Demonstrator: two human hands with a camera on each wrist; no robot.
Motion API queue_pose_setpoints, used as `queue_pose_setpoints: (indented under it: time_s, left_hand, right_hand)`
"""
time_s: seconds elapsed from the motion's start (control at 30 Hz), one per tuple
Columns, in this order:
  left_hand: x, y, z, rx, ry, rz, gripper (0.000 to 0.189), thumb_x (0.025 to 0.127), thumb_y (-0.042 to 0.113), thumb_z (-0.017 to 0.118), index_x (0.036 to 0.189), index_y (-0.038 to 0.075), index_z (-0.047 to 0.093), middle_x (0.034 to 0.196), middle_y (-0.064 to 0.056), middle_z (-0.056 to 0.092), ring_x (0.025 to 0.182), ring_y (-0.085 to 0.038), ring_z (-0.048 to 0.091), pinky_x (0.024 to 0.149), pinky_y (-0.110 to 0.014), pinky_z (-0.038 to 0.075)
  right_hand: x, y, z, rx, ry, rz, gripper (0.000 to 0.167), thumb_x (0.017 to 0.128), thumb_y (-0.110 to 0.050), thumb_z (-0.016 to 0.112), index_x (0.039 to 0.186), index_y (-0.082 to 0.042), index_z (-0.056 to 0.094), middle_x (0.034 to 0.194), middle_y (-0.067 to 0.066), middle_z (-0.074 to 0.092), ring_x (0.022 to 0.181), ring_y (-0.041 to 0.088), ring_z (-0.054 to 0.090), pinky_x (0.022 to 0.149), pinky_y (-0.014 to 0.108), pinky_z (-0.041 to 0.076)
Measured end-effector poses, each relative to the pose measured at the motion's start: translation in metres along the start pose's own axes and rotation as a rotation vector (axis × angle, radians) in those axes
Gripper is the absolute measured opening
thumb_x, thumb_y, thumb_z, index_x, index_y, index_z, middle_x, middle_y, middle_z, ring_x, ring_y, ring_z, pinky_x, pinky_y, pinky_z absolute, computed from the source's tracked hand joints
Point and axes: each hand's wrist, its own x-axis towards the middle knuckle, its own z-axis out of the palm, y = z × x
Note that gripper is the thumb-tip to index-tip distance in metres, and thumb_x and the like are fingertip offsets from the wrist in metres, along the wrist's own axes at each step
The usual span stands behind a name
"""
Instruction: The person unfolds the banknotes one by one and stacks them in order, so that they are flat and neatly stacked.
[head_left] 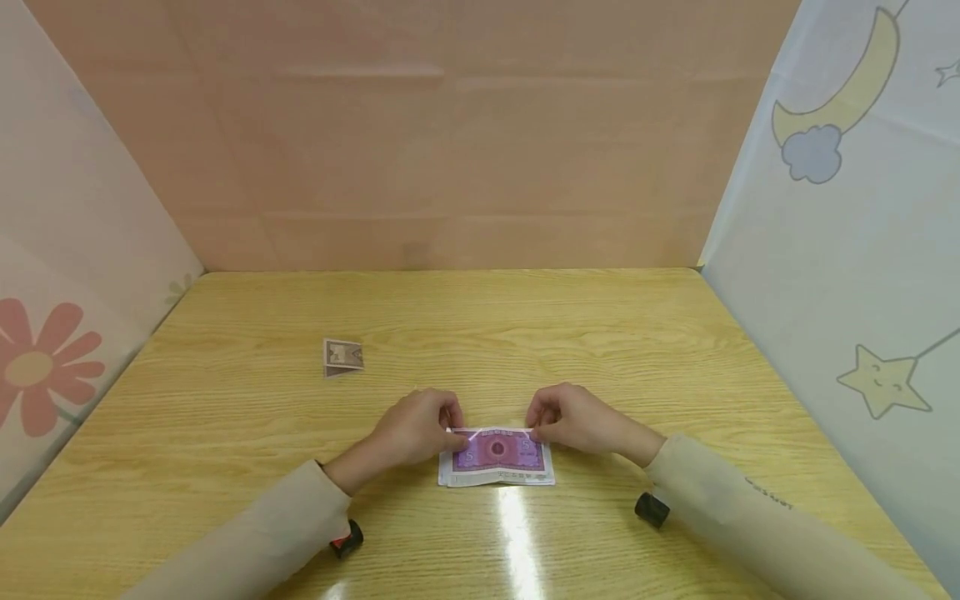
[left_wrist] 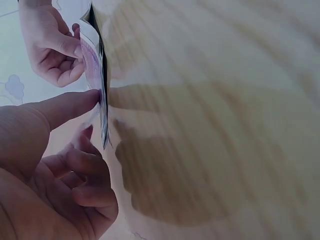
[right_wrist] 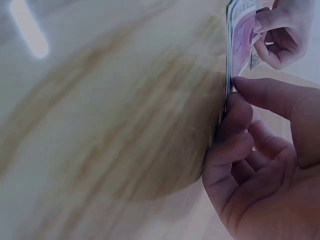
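A small stack of banknotes (head_left: 498,479) lies on the table, the top one a purple banknote (head_left: 498,450) with a 5 printed on it and a slight bow in the middle. At its left end my left hand (head_left: 422,427) pinches the notes, thumb on the printed face. My right hand (head_left: 577,419) pinches the right end between thumb and index finger, also seen in the right wrist view, where the thumb (right_wrist: 265,95) meets the edge. The left wrist view shows the left thumb (left_wrist: 70,107) against the purple note, with the other fingers curled beside the edge.
A folded brownish banknote (head_left: 343,355) lies farther back on the left of the wooden table (head_left: 525,350). An orange-pink cloth (head_left: 450,150) hangs at the back, with patterned white sheets on the left (head_left: 90,208) and right (head_left: 840,258).
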Motion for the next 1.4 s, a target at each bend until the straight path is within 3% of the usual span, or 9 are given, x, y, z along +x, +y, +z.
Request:
queue_pose_setpoints:
  time_s: [0.33,0.6,0.7,0.93,1.17,1.4]
  left_hand:
    - [-0.002,-0.001,0.001,-0.014,-0.009,0.009,0.026,0.08,0.021,0.087,0.08,0.017,0.061,0.067,0.004,0.054,0.057,-0.012,0.047,0.052,-0.028,0.036]
    - [-0.002,-0.006,-0.001,-0.11,-0.051,0.014,0.022,0.083,0.018,0.084,0.079,0.017,0.063,0.067,0.003,0.055,0.059,-0.012,0.048,0.053,-0.027,0.038]
    - [-0.002,-0.009,-0.004,-0.176,-0.069,0.005,0.02,0.085,0.018,0.083,0.082,0.015,0.063,0.07,0.001,0.057,0.061,-0.012,0.049,0.053,-0.026,0.039]
    - [0.0,-0.015,-0.019,-0.401,-0.1,-0.043,0.014,0.089,0.017,0.079,0.089,0.01,0.067,0.074,-0.006,0.058,0.052,-0.014,0.05,0.049,-0.026,0.039]
    - [0.005,-0.029,-0.036,-0.627,-0.107,-0.103,0.024,0.096,0.019,0.07,0.112,0.001,0.069,0.095,-0.014,0.073,0.063,-0.02,0.064,0.058,-0.031,0.051]
    - [0.013,-0.042,-0.052,-0.825,-0.041,-0.125,0.048,0.099,0.024,0.065,0.139,-0.002,0.055,0.12,-0.017,0.07,0.084,-0.025,0.073,0.074,-0.037,0.057]
  right_hand:
    - [0.001,0.001,0.003,-0.019,0.014,-0.007,0.012,0.085,-0.002,0.075,0.086,-0.01,0.067,0.07,-0.005,0.06,0.065,0.01,0.054,0.06,0.024,0.045]
    - [0.0,0.001,0.003,-0.01,0.013,-0.009,0.012,0.087,-0.007,0.076,0.084,-0.011,0.066,0.072,-0.005,0.06,0.068,0.011,0.054,0.062,0.025,0.045]
    - [0.0,0.004,0.0,0.036,0.005,-0.011,0.011,0.088,-0.009,0.076,0.086,-0.01,0.066,0.075,-0.003,0.062,0.07,0.013,0.056,0.062,0.025,0.047]
    - [0.001,0.004,-0.017,0.223,-0.006,0.079,0.012,0.093,-0.012,0.072,0.097,-0.002,0.068,0.077,0.012,0.067,0.057,0.016,0.053,0.049,0.025,0.042]
    - [0.011,0.007,-0.032,0.379,0.008,0.139,0.031,0.097,-0.018,0.066,0.12,0.004,0.065,0.102,0.016,0.073,0.079,0.026,0.069,0.063,0.033,0.054]
    - [0.029,-0.003,-0.036,0.448,-0.009,0.149,0.044,0.099,-0.025,0.066,0.135,0.0,0.059,0.116,0.011,0.072,0.103,0.03,0.07,0.079,0.043,0.057]
